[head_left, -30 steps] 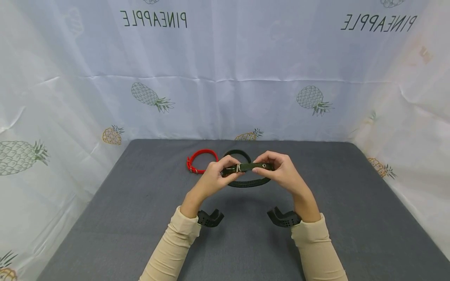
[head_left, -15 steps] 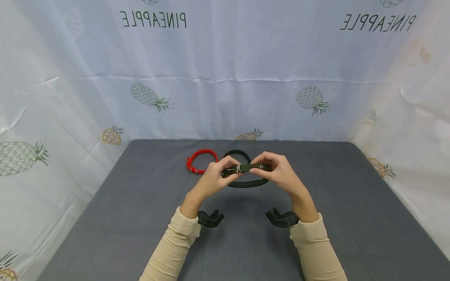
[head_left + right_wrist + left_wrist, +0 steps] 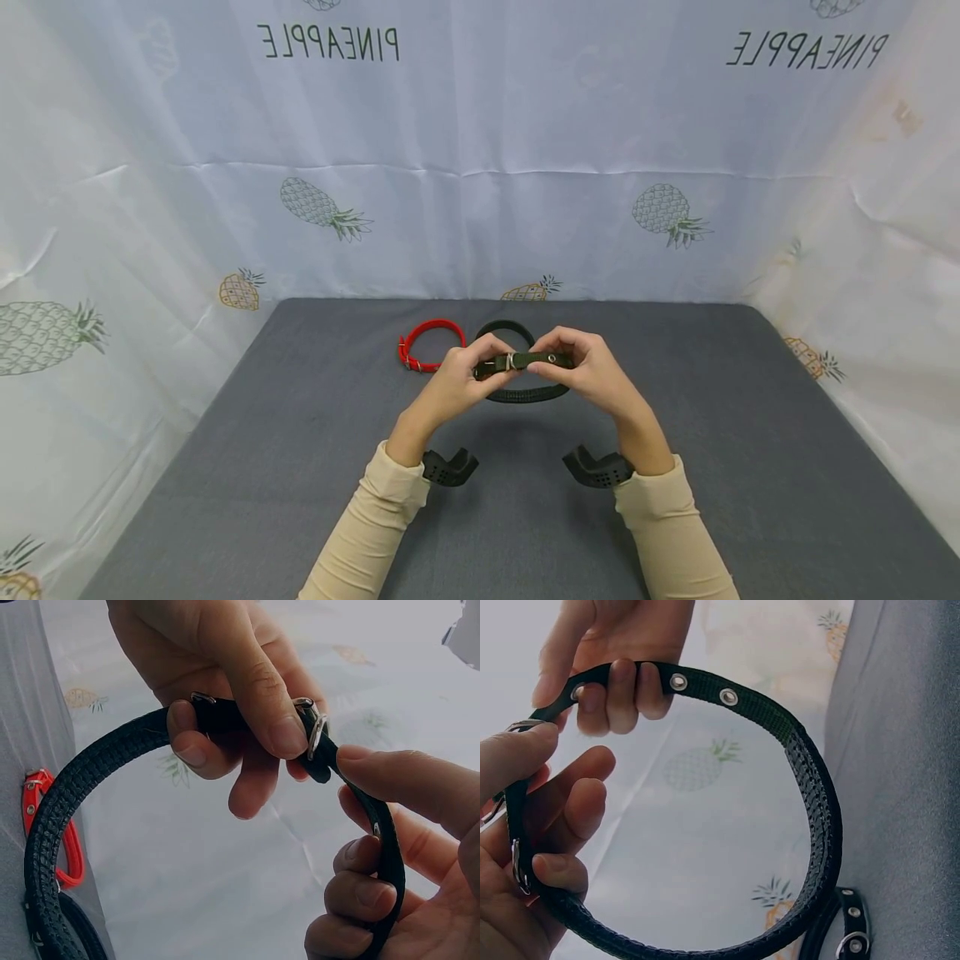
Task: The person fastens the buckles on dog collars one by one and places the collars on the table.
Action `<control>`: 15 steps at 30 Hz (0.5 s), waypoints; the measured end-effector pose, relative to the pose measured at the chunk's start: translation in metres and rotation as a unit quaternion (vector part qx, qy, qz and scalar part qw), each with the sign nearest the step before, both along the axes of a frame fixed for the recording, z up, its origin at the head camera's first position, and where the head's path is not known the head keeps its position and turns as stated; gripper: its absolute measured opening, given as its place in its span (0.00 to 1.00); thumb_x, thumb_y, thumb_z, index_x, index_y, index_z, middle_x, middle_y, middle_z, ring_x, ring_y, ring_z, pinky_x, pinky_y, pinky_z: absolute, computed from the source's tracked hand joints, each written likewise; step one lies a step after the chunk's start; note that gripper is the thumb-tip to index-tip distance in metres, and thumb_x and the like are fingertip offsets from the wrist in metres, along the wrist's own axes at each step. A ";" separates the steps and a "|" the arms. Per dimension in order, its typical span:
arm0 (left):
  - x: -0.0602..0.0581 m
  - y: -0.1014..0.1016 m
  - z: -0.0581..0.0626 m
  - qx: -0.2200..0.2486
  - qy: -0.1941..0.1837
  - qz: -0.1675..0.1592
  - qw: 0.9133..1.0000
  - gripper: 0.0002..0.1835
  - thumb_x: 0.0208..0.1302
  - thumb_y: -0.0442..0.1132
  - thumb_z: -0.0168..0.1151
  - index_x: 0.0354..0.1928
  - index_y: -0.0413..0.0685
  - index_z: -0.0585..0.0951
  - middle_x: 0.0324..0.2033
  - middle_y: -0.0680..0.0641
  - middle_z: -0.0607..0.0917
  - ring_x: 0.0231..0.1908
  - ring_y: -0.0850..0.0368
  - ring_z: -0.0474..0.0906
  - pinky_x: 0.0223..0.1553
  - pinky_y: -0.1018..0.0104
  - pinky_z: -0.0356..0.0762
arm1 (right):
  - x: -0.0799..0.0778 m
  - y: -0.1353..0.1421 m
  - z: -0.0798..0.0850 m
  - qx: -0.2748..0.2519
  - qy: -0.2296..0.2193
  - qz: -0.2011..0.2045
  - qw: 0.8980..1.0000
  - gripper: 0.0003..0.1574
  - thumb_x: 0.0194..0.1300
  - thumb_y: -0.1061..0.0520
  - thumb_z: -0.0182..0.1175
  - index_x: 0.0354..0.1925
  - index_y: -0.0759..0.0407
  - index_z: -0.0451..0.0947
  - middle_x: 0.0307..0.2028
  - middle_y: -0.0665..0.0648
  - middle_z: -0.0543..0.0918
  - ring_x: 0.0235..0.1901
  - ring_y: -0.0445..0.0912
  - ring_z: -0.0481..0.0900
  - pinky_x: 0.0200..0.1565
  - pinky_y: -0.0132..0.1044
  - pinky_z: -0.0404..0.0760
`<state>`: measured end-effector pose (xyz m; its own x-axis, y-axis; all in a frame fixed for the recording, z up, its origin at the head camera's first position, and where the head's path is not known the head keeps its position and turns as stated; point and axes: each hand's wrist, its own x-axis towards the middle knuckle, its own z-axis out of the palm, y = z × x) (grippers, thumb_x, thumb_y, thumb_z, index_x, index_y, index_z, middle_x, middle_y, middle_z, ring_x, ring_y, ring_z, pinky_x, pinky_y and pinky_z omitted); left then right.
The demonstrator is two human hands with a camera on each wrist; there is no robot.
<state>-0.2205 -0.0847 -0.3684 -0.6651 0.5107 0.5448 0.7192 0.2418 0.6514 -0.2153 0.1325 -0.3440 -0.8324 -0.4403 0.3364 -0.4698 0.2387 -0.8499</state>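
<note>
A dark green dog collar with a padded section is held up as a loop between both hands. My left hand pinches it at the metal buckle, its thumb against the metal loop that the strap passes through. The right hand grips the eyelet end of the strap, thumb and index finger close to that loop, the other fingers curled round the webbing. Metal eyelets show along the strap in the left wrist view. The padded part hangs below the hands in the head view.
Behind the left hand, a red collar lies buckled in a ring on the grey-covered table. A black collar lies beside it, partly hidden by the hands. A white curtain with printed pineapples surrounds the table's back and sides.
The right hand has moved slightly left with the strap, narrowing the gap to the left hand. The eyelet by the right thumb has shifted left too. The left hand has stayed nearly still.
</note>
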 end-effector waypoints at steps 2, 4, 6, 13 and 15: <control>0.000 0.000 0.000 -0.001 0.000 0.001 1.000 0.09 0.62 0.30 0.63 0.44 0.41 0.77 0.35 0.42 0.87 0.31 0.58 0.83 0.35 0.72 0.80 | 0.000 -0.001 0.000 0.001 0.002 0.004 1.000 0.11 0.61 0.65 0.64 0.42 0.68 0.79 0.34 0.48 0.80 0.27 0.37 0.76 0.31 0.31 0.77; 0.000 0.001 0.000 -0.002 -0.002 0.002 1.000 0.10 0.61 0.29 0.64 0.43 0.41 0.77 0.35 0.42 0.86 0.30 0.60 0.81 0.34 0.73 0.79 | 0.000 -0.001 -0.001 0.002 0.003 0.008 1.000 0.11 0.61 0.64 0.64 0.43 0.68 0.78 0.34 0.47 0.80 0.28 0.39 0.77 0.31 0.31 0.77; 0.000 0.001 0.000 -0.002 -0.003 0.004 1.000 0.10 0.61 0.29 0.64 0.43 0.41 0.77 0.35 0.43 0.86 0.28 0.62 0.79 0.33 0.73 0.79 | 0.000 -0.002 -0.001 0.004 0.006 0.009 1.000 0.12 0.61 0.64 0.64 0.43 0.68 0.78 0.33 0.47 0.80 0.28 0.39 0.76 0.30 0.30 0.75; 0.000 0.001 -0.001 -0.007 -0.008 0.006 1.000 0.09 0.62 0.31 0.64 0.43 0.42 0.77 0.34 0.43 0.86 0.27 0.67 0.75 0.31 0.74 0.77 | 0.001 -0.003 0.001 0.005 0.008 0.003 1.000 0.14 0.60 0.66 0.65 0.43 0.68 0.74 0.32 0.50 0.76 0.25 0.36 0.71 0.28 0.30 0.71; 0.000 0.001 -0.001 -0.008 -0.008 0.006 1.000 0.09 0.62 0.31 0.64 0.43 0.42 0.77 0.34 0.43 0.86 0.27 0.66 0.76 0.32 0.74 0.77 | 0.001 -0.004 0.001 0.006 0.007 0.002 1.000 0.13 0.59 0.66 0.65 0.42 0.68 0.73 0.32 0.50 0.76 0.25 0.36 0.71 0.28 0.30 0.70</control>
